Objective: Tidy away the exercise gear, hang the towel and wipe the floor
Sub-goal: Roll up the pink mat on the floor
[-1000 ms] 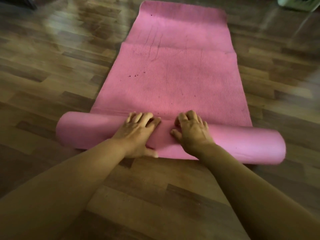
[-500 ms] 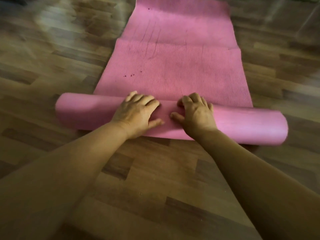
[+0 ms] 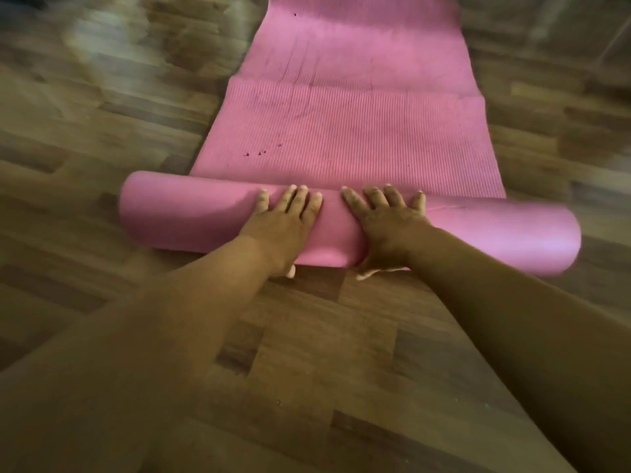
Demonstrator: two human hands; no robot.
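A pink exercise mat (image 3: pixel 345 124) lies on the wooden floor, stretching away from me. Its near end is wound into a thick roll (image 3: pixel 177 216) that runs from left to right. My left hand (image 3: pixel 283 227) lies flat on top of the roll, left of its middle, fingers straight and pointing forward. My right hand (image 3: pixel 386 223) presses on the roll just to the right, fingers spread and straight. Both thumbs reach down the near side of the roll. The mat's flat part shows ribbing and a few small dark marks.
Brown wood-plank floor (image 3: pixel 102 107) surrounds the mat on all sides. My two forearms cross the lower part of the view. The picture is blurred by motion, most at the edges.
Both hands have gone from curled over the roll to flat with straight fingers. The roll has turned forward, away from me, taking up more of the flat mat.
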